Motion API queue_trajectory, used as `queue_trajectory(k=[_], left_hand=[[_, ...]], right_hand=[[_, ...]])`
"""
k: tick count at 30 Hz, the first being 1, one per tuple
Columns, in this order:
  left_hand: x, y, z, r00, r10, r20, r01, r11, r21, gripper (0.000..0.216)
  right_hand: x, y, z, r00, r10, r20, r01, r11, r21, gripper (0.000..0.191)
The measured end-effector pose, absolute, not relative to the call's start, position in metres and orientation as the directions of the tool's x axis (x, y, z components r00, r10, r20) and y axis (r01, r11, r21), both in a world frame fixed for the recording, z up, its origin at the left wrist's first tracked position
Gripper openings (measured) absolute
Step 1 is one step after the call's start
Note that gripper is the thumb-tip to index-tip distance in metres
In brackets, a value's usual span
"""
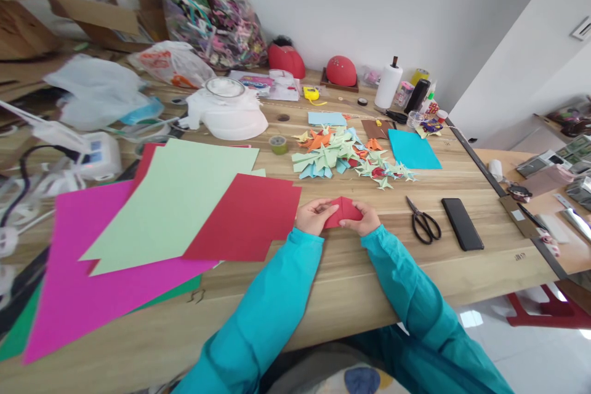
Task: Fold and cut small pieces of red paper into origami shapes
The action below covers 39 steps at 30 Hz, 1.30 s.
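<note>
A small piece of folded red paper [342, 210] is held between my two hands, just above the wooden table. My left hand [315, 215] pinches its left side, thumb on top. On the right side, my right hand [364, 218] grips it with thumb and fingers. A crease runs down the paper's middle. Behind my hands lies a pile of folded paper stars and shapes [327, 154] in green, orange, blue and red. Large red sheets [244, 218] rest close to my left wrist, partly over pale green sheets [175, 203].
Black-handled scissors [423, 221] and a black phone [462, 224] lie to the right. A blue sheet [414, 149] is behind them. Magenta paper [92, 308] spreads at the left. Tape rolls, a yellow tape measure [311, 94], red pincushions and plastic bags line the back.
</note>
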<state>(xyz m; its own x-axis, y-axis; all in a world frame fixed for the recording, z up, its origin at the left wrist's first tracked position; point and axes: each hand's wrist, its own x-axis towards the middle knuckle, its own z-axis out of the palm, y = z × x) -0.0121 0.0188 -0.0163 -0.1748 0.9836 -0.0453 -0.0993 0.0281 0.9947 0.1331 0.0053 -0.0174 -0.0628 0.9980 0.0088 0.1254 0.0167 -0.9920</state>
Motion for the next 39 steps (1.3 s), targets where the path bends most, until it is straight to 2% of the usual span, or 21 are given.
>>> queue_trajectory(k=[9, 15, 19, 23, 28, 33, 39], left_hand=[[-0.015, 0.020, -0.014, -0.182, 0.983, 0.017, -0.078, -0.032, 0.996, 0.035], [-0.017, 0.019, -0.011, -0.215, 0.976, 0.031, -0.040, -0.040, 0.998, 0.034], [-0.015, 0.022, -0.016, -0.204, 0.978, 0.039, -0.064, -0.053, 0.997, 0.033], [-0.014, 0.023, -0.022, -0.139, 0.990, 0.032, -0.087, -0.045, 0.995, 0.038], [-0.015, 0.020, -0.015, 0.003, 0.999, 0.043, -0.170, -0.042, 0.985, 0.052], [-0.018, 0.018, -0.007, 0.077, 0.996, 0.054, -0.062, -0.049, 0.997, 0.029], [-0.019, 0.017, -0.007, 0.130, 0.991, 0.015, -0.080, -0.005, 0.997, 0.031]], right_hand=[[0.132, 0.005, -0.018, -0.050, 0.998, 0.045, 0.167, 0.053, -0.984, 0.054], [0.133, 0.010, -0.026, -0.020, 0.999, -0.037, -0.093, -0.039, -0.995, 0.046], [0.135, 0.012, -0.029, 0.064, 0.997, 0.031, -0.177, 0.042, -0.983, 0.046], [0.136, 0.010, -0.026, 0.073, 0.993, 0.090, -0.156, 0.100, -0.983, 0.048], [0.134, 0.008, -0.022, 0.084, 0.987, 0.135, -0.110, 0.144, -0.983, 0.034], [0.135, 0.009, -0.022, 0.121, 0.985, 0.119, -0.056, 0.126, -0.990, 0.028], [0.138, 0.009, -0.022, 0.119, 0.986, 0.120, -0.064, 0.128, -0.990, 0.023]])
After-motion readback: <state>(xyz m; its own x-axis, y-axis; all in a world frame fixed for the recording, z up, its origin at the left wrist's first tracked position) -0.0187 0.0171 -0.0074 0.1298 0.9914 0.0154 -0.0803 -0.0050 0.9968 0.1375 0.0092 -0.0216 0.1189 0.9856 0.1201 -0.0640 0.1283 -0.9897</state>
